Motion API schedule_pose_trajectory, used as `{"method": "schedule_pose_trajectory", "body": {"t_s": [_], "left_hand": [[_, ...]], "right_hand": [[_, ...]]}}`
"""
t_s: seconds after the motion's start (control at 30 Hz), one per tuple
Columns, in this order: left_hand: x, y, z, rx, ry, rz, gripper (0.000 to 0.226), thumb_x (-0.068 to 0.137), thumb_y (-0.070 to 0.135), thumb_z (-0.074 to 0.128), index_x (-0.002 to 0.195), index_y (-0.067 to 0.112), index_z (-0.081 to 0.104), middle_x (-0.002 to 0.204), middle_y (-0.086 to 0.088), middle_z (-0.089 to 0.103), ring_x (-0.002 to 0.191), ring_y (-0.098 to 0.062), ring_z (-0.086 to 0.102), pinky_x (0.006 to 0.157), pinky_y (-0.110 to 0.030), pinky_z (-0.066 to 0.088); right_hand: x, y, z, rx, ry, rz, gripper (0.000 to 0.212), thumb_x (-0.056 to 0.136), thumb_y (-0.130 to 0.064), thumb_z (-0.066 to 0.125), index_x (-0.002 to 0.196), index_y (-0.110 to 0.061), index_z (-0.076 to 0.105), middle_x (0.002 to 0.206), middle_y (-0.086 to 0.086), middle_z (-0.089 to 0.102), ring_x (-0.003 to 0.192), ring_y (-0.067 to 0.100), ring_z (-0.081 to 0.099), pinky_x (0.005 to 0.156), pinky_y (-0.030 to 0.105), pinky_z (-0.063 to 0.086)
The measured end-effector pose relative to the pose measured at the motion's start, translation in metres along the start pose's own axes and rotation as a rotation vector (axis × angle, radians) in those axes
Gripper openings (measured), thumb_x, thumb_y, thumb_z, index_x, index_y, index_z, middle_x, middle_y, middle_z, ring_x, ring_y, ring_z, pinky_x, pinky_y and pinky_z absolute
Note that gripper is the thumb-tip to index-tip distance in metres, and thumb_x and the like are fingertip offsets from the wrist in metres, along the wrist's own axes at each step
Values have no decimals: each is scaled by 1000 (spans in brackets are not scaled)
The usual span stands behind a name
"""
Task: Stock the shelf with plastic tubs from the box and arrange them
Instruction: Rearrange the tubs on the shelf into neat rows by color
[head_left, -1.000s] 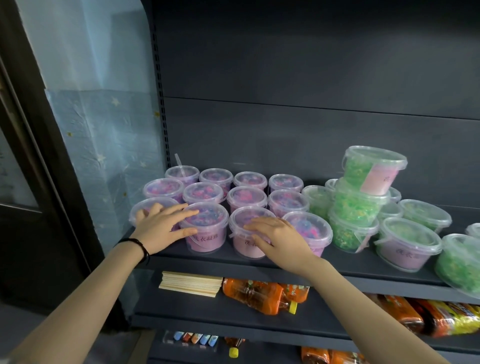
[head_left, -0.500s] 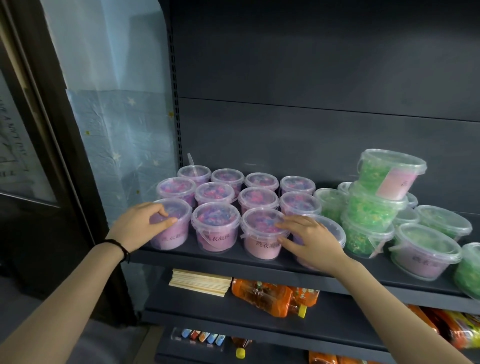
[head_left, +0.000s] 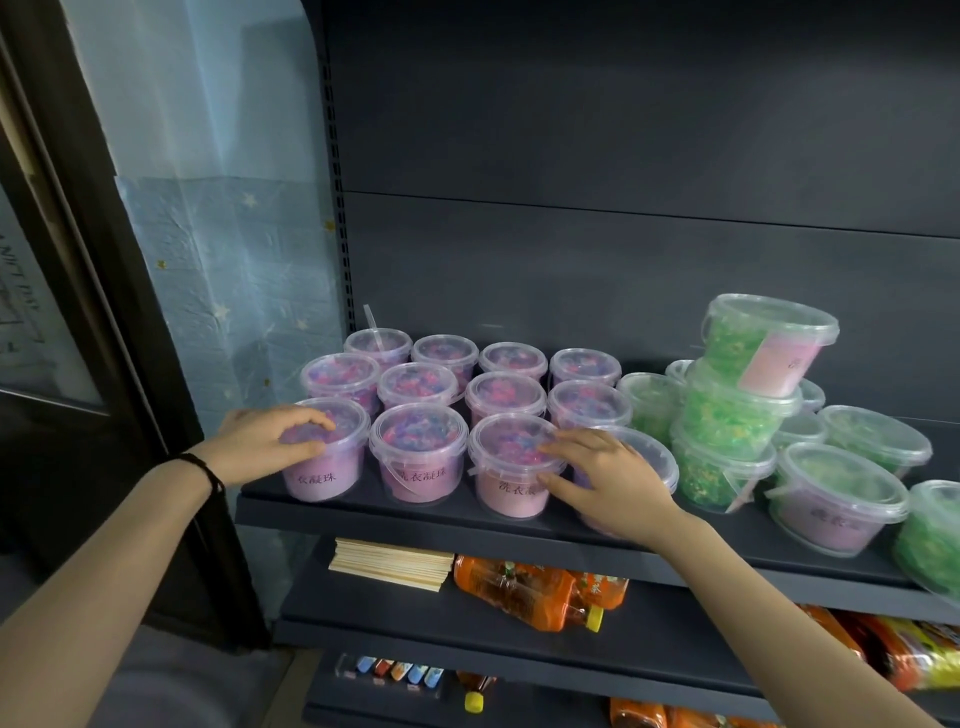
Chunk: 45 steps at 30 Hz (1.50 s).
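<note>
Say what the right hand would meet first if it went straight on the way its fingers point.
The right hand points left and seems to touch the third front pink tub from the left; going on, it would likely push that tub first.

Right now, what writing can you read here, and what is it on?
"洗衣凝珠": second front tub label.
"衣凝珠": left front tub, first character out of sight.
"洗衣凝": third front tub, rest behind the right hand.
Green tubs, orange bottles, sign at far left: too blurred.
</note>
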<state>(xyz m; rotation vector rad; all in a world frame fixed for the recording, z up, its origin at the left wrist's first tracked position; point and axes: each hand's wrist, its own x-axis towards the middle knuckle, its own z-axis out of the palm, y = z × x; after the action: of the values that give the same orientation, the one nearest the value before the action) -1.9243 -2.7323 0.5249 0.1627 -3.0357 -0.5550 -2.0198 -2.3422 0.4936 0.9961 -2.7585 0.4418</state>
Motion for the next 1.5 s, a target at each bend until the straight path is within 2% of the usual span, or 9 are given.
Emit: {"method": "schedule_pose_trajectory", "body": {"t_s": [0.1, 0.23, 0.5, 0.7, 0.87, 1.17, 1.27, 1.33, 1.5], "left_hand": [[6, 25, 7, 137, 64, -39, 79, 69, 83, 30, 132, 41, 49, 144, 12, 46, 135, -14, 40, 112, -42, 22], [19, 57, 31, 97, 39, 37, 97, 58, 96, 22, 141, 46, 37, 153, 10, 35, 141, -16, 30, 114, -50, 24], [37, 68, 50, 172, -14, 5, 88, 53, 99, 13, 133, 66, 30, 151, 17, 30, 144, -23, 15, 115, -54, 16], [39, 70, 49, 180, -12, 13, 100, 45, 104, 2, 134, 67, 26, 153, 22, 26, 143, -19, 13, 115, -47, 14], [38, 64, 51, 172, -7, 30, 93, 50, 102, 5, 134, 69, 24, 152, 24, 25, 140, -16, 14, 114, -46, 16], [42, 58, 47, 206, -62, 86, 91, 54, 100, 4, 138, 68, 17, 155, 23, 17, 139, -17, 14, 112, -49, 18], [47, 48, 38, 159, -17, 95, 90, 58, 99, 4, 138, 62, 26, 155, 20, 18, 140, -15, 18, 111, -48, 22], [58, 37, 25, 108, 103, 63, 85, 67, 93, 12, 137, 54, 38, 152, 15, 29, 140, -15, 24, 111, -46, 26], [95, 6, 8, 165, 171, -39, 56, 89, 64, 45, 141, 43, 39, 152, 9, 32, 139, -22, 26, 111, -42, 21]], "right_hand": [[9, 0, -7, 57, 32, 20, 42, 93, -54, 46, 124, -30, 61, 132, -9, 58, 123, 12, 50, 100, 37, 43], [26, 5, -15, 188, 57, 20, 32, 94, -41, 53, 117, -23, 66, 119, -6, 64, 111, 12, 56, 92, 34, 47], [106, 17, -25, 224, -88, 39, 36, 89, -42, 60, 123, -28, 61, 129, -5, 58, 112, 11, 54, 92, 24, 40], [155, -4, 6, 30, -281, 188, 69, 67, -70, 60, 128, -41, 51, 143, 1, 45, 137, 30, 32, 103, 44, 39], [175, 6, 3, 99, -380, 158, 65, 69, -60, 72, 127, -36, 56, 138, -6, 50, 126, 17, 47, 102, 32, 42], [175, 19, -12, 346, -571, 25, 53, 83, -27, 75, 132, -29, 57, 140, -14, 44, 130, 5, 39, 104, 17, 30], [181, 6, -10, 460, -513, 87, 39, 83, -36, 74, 120, -32, 64, 121, -20, 59, 120, 3, 52, 86, 4, 37], [190, -7, -6, 401, -379, 35, 44, 82, -41, 72, 123, -31, 62, 116, -26, 56, 118, -1, 50, 88, 2, 35], [212, -46, 16, 368, -373, -100, 47, 82, -43, 71, 127, -36, 58, 141, -14, 46, 128, 4, 41, 101, 19, 31]]}}
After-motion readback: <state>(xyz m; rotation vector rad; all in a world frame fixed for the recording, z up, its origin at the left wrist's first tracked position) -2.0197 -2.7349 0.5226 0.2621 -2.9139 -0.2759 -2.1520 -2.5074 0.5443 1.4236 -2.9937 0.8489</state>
